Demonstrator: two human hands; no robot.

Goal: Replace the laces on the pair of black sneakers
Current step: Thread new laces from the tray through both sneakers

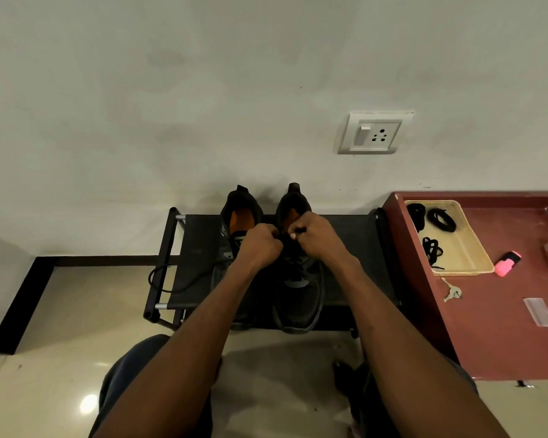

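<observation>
Low black fabric shoe rack against wall. Both hands, left hand and right hand, fists curled, pinching lace at right black sneaker throat (lace itself barely visible); shoe's length runs near-to-far.

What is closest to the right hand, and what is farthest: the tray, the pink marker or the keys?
From the right hand, in the head view:
1. Tray, on the red table, to its right.
2. Keys, just in front of the tray.
3. Pink marker, right of the tray.
</observation>
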